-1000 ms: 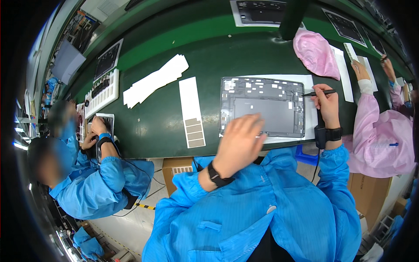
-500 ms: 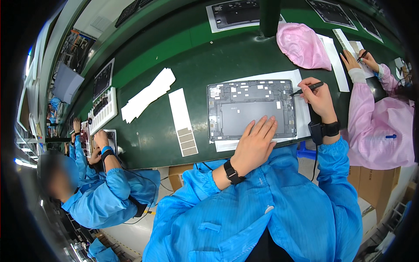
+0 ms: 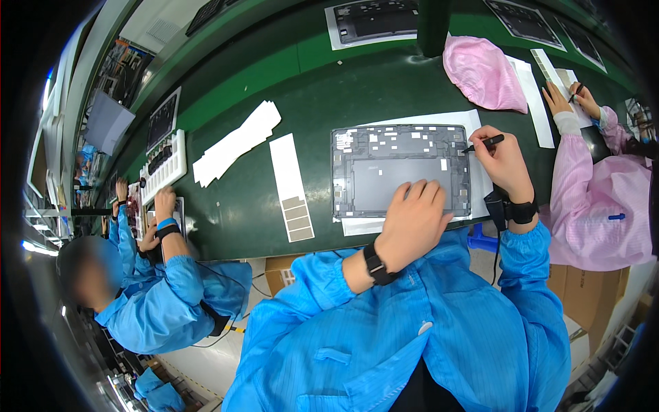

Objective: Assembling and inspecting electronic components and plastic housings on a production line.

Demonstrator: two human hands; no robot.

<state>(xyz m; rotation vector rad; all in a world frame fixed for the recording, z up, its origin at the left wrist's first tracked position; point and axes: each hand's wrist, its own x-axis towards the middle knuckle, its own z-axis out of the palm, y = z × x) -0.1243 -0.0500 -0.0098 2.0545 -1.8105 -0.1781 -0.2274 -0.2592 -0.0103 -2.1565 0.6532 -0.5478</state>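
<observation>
The flat grey panel [image 3: 395,182] lies on a white sheet [image 3: 482,185] on the green desk [image 3: 237,220]. The left hand [image 3: 415,223] rests on its lower part, fingers a little apart. The right hand [image 3: 504,165] pinches a black tool [image 3: 493,140] in its fingers, with the tip by the panel's right edge.

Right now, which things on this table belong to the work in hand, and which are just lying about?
Seemingly in use:
dark flat panel, beneath the left hand
black pen-like tool, in the right hand
white sheet under the panel

Apparently lying about:
pink cloth
fanned white strips
single strip with grey patches, though I can't be sure
</observation>
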